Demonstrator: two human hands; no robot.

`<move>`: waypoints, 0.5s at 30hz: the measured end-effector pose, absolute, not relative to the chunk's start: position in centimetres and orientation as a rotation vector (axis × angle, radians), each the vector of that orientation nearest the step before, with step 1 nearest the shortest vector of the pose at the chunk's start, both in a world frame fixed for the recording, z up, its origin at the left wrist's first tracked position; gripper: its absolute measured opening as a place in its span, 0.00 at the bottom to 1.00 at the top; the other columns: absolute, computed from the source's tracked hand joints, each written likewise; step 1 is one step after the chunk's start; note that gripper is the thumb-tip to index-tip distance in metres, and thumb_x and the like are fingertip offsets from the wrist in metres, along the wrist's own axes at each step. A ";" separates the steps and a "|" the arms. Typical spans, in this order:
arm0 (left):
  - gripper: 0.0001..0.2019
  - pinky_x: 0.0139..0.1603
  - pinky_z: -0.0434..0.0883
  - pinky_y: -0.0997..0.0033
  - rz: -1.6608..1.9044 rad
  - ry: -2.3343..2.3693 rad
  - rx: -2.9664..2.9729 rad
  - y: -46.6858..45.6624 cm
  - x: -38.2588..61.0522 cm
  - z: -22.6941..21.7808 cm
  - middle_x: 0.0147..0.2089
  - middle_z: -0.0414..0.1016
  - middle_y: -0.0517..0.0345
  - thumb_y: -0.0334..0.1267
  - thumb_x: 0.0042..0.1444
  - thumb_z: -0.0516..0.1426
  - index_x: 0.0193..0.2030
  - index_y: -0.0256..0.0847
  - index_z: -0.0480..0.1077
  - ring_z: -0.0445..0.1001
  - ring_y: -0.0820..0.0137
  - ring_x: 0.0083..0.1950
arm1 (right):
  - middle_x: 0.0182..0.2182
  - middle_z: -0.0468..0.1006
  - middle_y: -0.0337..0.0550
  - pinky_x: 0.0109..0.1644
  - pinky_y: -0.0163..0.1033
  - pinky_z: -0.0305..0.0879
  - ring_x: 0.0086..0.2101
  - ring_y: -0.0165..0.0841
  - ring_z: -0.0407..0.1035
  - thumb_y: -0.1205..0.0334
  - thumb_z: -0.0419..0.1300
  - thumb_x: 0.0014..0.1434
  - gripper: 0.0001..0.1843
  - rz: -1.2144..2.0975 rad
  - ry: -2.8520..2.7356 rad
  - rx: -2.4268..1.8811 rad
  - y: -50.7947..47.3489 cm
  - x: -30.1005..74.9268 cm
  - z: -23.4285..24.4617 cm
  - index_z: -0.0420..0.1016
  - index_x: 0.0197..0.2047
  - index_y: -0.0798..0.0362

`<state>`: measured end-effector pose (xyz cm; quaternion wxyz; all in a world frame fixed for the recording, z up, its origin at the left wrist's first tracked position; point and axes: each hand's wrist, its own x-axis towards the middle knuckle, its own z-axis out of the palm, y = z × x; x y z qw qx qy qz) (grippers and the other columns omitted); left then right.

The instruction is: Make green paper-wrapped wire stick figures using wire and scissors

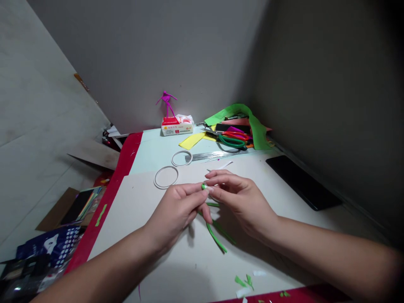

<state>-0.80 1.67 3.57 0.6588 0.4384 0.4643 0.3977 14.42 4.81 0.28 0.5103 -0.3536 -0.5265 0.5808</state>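
Observation:
My left hand and my right hand meet above a pale card sheet. Their fingertips pinch a small green-and-white roll, probably wrapped paper or felt. Below the hands, a narrow green strip hangs down to the card, and its link to the roll is partly hidden by my fingers. A thin white stick or wire pokes out beyond my right fingers. Small green and white scraps lie on the card near the front.
Two white rings lie at the far edge of the card. Behind them are a bundle of thin wires, green- and red-handled scissors, coloured sheets, a tissue pack and a magenta wire figure. A black phone lies at right.

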 end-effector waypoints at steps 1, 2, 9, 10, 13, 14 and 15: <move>0.11 0.16 0.38 0.77 0.900 1.051 0.991 1.7 -0.8 3.5 0.18 0.72 0.59 0.36 0.61 0.55 0.41 0.33 0.77 0.45 0.84 0.14 | 0.41 0.76 0.41 0.46 0.39 0.67 0.46 0.35 0.70 0.63 0.70 0.48 0.04 1.397 -1.261 -0.849 4.8 14.4 0.2 0.82 0.31 0.47; 0.11 0.16 0.37 0.77 0.900 1.046 0.987 1.8 -0.9 3.4 0.19 0.73 0.59 0.37 0.61 0.55 0.39 0.33 0.77 0.44 0.85 0.14 | 0.40 0.77 0.41 0.46 0.39 0.67 0.46 0.35 0.70 0.63 0.70 0.48 0.04 1.395 -1.255 -0.849 4.8 14.3 0.1 0.82 0.31 0.47; 0.12 0.17 0.40 0.78 0.912 1.039 0.894 2.3 -1.1 3.0 0.18 0.72 0.59 0.36 0.59 0.56 0.27 0.32 0.73 0.46 0.87 0.13 | 0.39 0.78 0.42 0.42 0.39 0.68 0.44 0.37 0.71 0.60 0.71 0.46 0.06 1.339 -1.292 -0.944 5.0 14.1 -0.1 0.82 0.31 0.48; 0.11 0.17 0.40 0.78 0.914 1.042 0.882 2.3 -1.0 3.0 0.17 0.72 0.60 0.36 0.58 0.56 0.28 0.32 0.74 0.46 0.87 0.12 | 0.39 0.78 0.42 0.42 0.39 0.68 0.44 0.37 0.71 0.59 0.71 0.46 0.06 1.336 -1.295 -0.951 5.0 14.1 -0.1 0.82 0.31 0.48; 0.11 0.16 0.41 0.80 0.929 1.050 0.844 2.3 -1.0 2.9 0.16 0.71 0.60 0.36 0.58 0.56 0.29 0.32 0.75 0.46 0.87 0.11 | 0.39 0.78 0.42 0.43 0.39 0.67 0.46 0.37 0.70 0.59 0.70 0.47 0.06 1.344 -1.303 -0.948 5.0 14.1 -0.1 0.82 0.31 0.48; 0.12 0.16 0.42 0.80 0.934 1.050 0.832 2.3 -1.0 2.9 0.15 0.70 0.60 0.36 0.58 0.56 0.28 0.32 0.75 0.46 0.87 0.11 | 0.39 0.78 0.42 0.44 0.40 0.67 0.46 0.37 0.70 0.59 0.70 0.48 0.05 1.341 -1.311 -0.945 5.0 14.1 -0.2 0.82 0.31 0.47; 0.12 0.16 0.43 0.81 0.937 1.048 0.825 2.2 -1.0 2.9 0.15 0.70 0.60 0.35 0.58 0.56 0.27 0.32 0.75 0.47 0.87 0.11 | 0.39 0.78 0.42 0.45 0.40 0.67 0.47 0.37 0.70 0.60 0.70 0.48 0.04 1.327 -1.328 -0.940 5.0 14.1 -0.2 0.82 0.31 0.47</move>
